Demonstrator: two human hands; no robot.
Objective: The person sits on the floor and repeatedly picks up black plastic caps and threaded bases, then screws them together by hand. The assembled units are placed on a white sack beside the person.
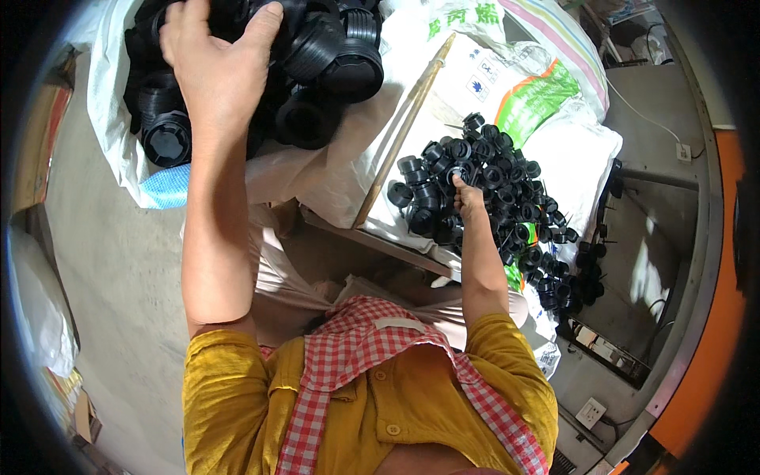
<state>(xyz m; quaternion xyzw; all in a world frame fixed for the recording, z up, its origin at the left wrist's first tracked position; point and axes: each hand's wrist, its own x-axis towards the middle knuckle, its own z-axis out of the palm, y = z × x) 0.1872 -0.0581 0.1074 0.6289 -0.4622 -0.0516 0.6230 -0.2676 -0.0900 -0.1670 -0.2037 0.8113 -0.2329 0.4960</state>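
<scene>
Both my arms stretched forward, left hand spread, right hand curled

My bare left hand [218, 67] is out at the far end of my reach, back upward, with the thumb [264, 25] standing wide apart from the fingers; some fingertips lie beyond the view's upper edge. The wrist runs nearly straight into my bare left forearm [214, 214], which is almost upright in view and extended farther than the other.

My bare right hand [470, 203] is closer to my body, fingers curled inward and mostly hidden, thumb pointing forward. My bare right forearm [482, 265] leans slightly inward toward the hand. The two hands are well apart.
</scene>
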